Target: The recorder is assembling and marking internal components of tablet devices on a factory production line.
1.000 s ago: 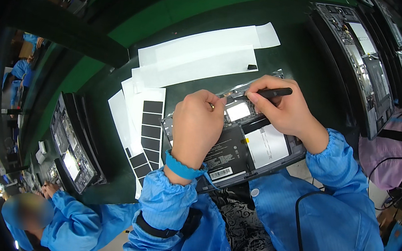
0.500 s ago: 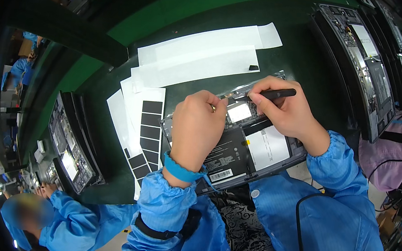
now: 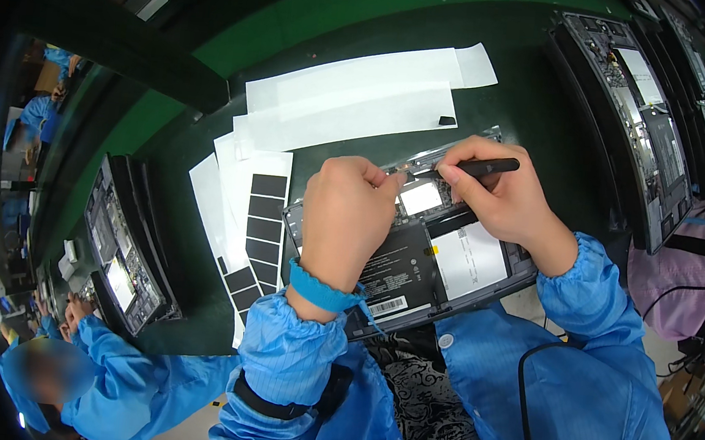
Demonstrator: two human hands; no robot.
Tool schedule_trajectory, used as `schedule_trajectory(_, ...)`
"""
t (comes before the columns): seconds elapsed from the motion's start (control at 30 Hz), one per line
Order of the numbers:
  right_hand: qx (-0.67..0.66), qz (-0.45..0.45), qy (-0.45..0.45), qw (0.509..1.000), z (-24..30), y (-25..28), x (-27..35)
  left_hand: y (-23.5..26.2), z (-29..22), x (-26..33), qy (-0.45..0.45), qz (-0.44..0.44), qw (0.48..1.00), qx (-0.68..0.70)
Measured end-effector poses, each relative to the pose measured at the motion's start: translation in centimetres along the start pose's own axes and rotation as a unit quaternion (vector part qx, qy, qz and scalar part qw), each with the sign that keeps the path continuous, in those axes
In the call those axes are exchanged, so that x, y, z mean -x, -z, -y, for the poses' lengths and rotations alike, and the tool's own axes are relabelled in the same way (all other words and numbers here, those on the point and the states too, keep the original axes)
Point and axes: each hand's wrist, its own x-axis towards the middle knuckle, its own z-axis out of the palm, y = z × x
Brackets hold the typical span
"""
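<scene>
An opened laptop chassis lies tilted in front of me, its black battery, boards and a white-labelled part exposed. My right hand grips slim black tweezers like a pen, their tip pointing left toward the chassis's far edge. Close to that tip, my left hand has its thumb and forefinger pinched together over the same edge. Whatever lies between those fingers is too small to make out. A blue wrist strap circles my left wrist. My left hand and forearm hide the chassis's left part.
White sheets lie beyond the chassis, with a small black piece on one. To the left is a sheet of black rectangular stickers. More opened laptops stand at left and right. A co-worker in blue sits at lower left.
My hands stay at nearly the same spot on the chassis, with only tiny finger shifts. At lower left, the co-worker's head and hands have moved slightly.
</scene>
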Motion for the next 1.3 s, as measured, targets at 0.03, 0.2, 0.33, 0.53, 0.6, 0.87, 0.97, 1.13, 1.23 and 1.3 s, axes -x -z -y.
schedule_trajectory(0.03,0.000,0.000,0.003,1.000,-0.1,0.0,0.0,0.0,0.0,0.0,0.010,-0.006,1.000,-0.001)
schedule_trajectory(0.2,-0.018,-0.001,-0.016,1.000,-0.2,0.0,-0.1,1.1,-0.4,-0.9,0.071,0.039,0.996,-0.042)
schedule_trajectory(0.33,-0.029,-0.003,-0.013,0.999,-0.5,0.3,-0.1,1.8,-1.0,-1.1,0.000,0.011,0.993,-0.121)
schedule_trajectory(0.53,-0.021,0.006,-0.026,0.999,-0.8,0.2,-0.4,-0.1,2.0,-2.2,-0.098,-0.013,0.992,-0.084)
schedule_trajectory(0.6,-0.020,0.009,-0.025,0.999,-0.9,0.3,-0.6,0.2,1.5,-2.2,-0.070,0.006,0.994,-0.083)
schedule_trajectory(0.87,-0.142,-0.107,0.067,0.982,-0.4,1.0,0.0,0.5,0.7,-1.8,-0.077,0.015,0.990,-0.117)
schedule_trajectory(0.97,-0.129,-0.121,0.088,0.980,0.2,0.5,0.1,1.7,1.4,-0.3,-0.097,0.021,0.986,-0.136)
schedule_trajectory(1.13,-0.017,-0.155,0.121,0.980,1.3,4.0,6.4,8.5,3.3,12.0,-0.030,-0.096,0.985,0.142)
schedule_trajectory(1.23,0.028,-0.187,0.048,0.981,0.7,2.6,9.8,7.6,5.2,17.4,0.094,-0.042,0.958,0.267)
schedule_trajectory(1.3,0.050,-0.204,0.009,0.978,-0.6,1.4,10.9,5.5,6.0,17.7,0.108,0.001,0.941,0.320)
